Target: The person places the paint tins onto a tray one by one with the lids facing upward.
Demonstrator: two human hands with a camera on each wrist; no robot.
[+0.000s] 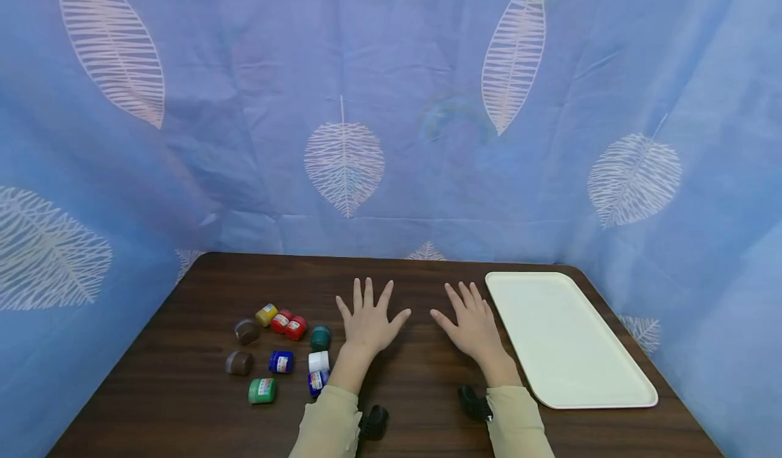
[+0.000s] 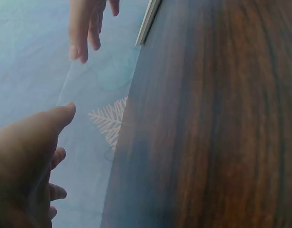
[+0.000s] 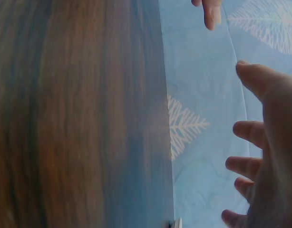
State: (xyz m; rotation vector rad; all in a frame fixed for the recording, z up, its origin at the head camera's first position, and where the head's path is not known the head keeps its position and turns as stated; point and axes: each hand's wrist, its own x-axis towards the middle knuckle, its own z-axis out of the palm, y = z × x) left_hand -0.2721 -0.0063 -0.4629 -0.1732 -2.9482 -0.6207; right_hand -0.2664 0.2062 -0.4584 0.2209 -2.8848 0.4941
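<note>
My left hand (image 1: 368, 328) is held over the middle of the table with fingers spread and straight, gripping nothing. Just left of it are a teal paint jar (image 1: 320, 338), a white jar (image 1: 318, 361) and a blue jar (image 1: 318, 382) partly hidden by the sleeve. My right hand (image 1: 474, 326), also with fingers extended and holding nothing, is beside the white tray (image 1: 586, 349). In the left wrist view, the left hand (image 2: 27, 161) shows its thumb and fingertips apart. The right wrist view shows the right hand (image 3: 274, 147) likewise with separated fingers.
More small paint jars lie at the table's left: yellow (image 1: 266, 315), two red (image 1: 296, 328), two brown (image 1: 239, 363), blue (image 1: 281, 361) and green (image 1: 262, 391). A blue leaf-patterned curtain (image 1: 403, 173) hangs behind the dark wooden table (image 1: 415, 390).
</note>
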